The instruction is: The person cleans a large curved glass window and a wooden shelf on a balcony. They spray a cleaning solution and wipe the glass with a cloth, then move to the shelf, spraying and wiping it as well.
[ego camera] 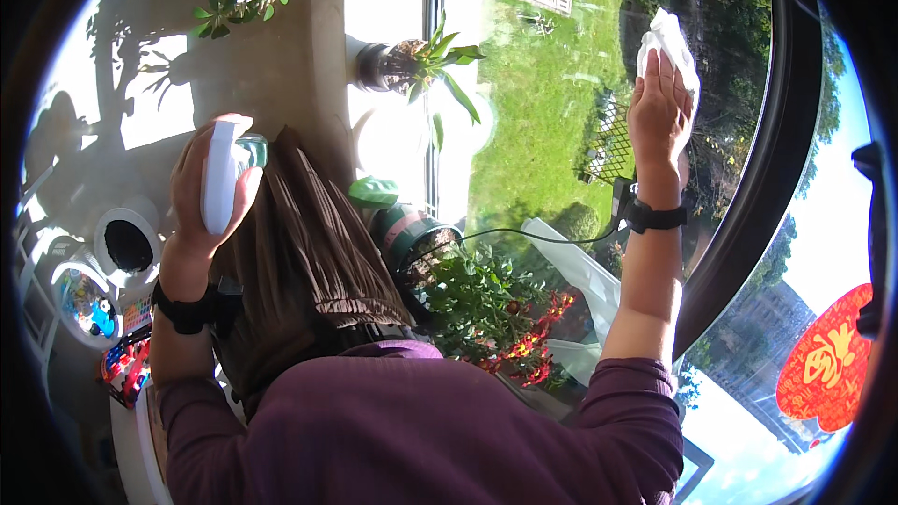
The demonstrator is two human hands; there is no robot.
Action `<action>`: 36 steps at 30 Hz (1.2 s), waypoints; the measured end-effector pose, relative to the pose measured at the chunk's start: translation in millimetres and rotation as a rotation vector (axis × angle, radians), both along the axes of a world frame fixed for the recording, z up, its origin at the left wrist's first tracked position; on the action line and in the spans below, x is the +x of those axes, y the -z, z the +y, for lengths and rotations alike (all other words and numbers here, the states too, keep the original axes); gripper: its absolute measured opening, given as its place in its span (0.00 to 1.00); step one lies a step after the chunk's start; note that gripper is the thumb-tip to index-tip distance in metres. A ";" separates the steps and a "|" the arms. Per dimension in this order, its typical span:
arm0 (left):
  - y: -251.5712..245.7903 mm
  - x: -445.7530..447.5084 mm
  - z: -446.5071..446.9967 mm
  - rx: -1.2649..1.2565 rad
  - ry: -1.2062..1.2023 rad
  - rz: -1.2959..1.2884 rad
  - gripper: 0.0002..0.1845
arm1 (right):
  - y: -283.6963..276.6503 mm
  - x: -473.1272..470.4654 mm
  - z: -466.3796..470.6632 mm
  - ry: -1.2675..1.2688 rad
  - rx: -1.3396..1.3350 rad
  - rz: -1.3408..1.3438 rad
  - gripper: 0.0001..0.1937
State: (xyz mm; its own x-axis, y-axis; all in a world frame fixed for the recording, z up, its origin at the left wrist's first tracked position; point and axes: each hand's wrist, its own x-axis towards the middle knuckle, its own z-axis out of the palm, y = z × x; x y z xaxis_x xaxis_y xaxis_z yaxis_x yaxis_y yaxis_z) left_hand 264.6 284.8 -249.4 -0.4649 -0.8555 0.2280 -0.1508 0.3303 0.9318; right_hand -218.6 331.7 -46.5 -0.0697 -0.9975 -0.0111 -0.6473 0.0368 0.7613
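My right hand [659, 116] lies flat with a crumpled white cloth or tissue [670, 35] under its fingers, pressed to the window glass [554, 105]. Lawn and shrubs show through that pane. On the other side, my left hand [188, 189] grips what looks like a spray bottle [222, 179], with a white top and a clear greenish body below. The bottle is held over the floor, beside my brown pleated skirt [309, 224], away from the glass. Fingers hide part of it.
Potted plants line the window: a dark pot [375, 66], a green pot [400, 228] and a bush with red flowers [491, 287]. A cable [519, 231] runs from my right wrist. White bins [130, 214] and toys [130, 365] stand left. A red decoration [828, 365] hangs right.
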 end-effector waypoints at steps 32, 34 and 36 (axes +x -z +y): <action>67.0 52.1 65.4 0.136 -0.026 -0.152 0.21 | 329.0 19.4 319.9 0.177 1.453 -0.396 0.25; 61.1 55.2 61.8 0.135 -0.041 -0.169 0.21 | 308.1 25.8 313.3 0.350 1.413 -0.473 0.25; 52.0 53.1 60.0 0.161 -0.066 -0.129 0.21 | 282.8 31.5 302.6 0.242 1.366 -0.349 0.26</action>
State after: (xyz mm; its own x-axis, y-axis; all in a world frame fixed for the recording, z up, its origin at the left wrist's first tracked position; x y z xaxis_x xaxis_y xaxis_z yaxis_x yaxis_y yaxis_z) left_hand 317.7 344.9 -301.3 -0.4231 -0.9056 0.0277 -0.2889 0.1638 0.9433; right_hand -187.1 634.3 -329.3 -0.0274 -0.1547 -0.9876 -0.8892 -0.4476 0.0948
